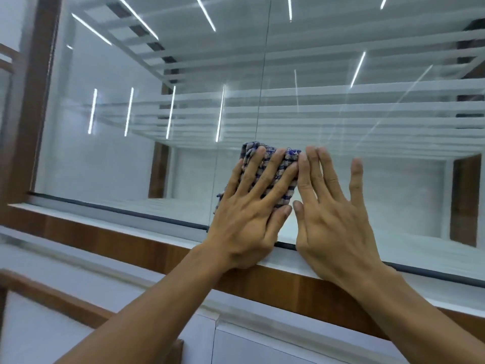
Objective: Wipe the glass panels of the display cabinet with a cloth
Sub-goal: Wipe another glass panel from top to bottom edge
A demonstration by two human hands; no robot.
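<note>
Left hand (252, 206) spread flat, pressing checked cloth (284, 179) onto the glass panels (131, 153), low, just above the bottom rail (105, 209). Right hand (333, 206) at 3 o'clock, spread, bare on the glass. Likely risks: bare palm leaves prints; unpinched cloth slips free; panel seam (263, 74) at 12 o'clock gets missed.

cloth (284, 193) mostly hidden under left hand (244, 232); cabinet frame (27, 114) blurred, cut by left edge.

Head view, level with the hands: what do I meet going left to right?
Wooden frame post → left glass panel → left hand pressing the cloth → right hand → brown upright inside the cabinet.
</note>
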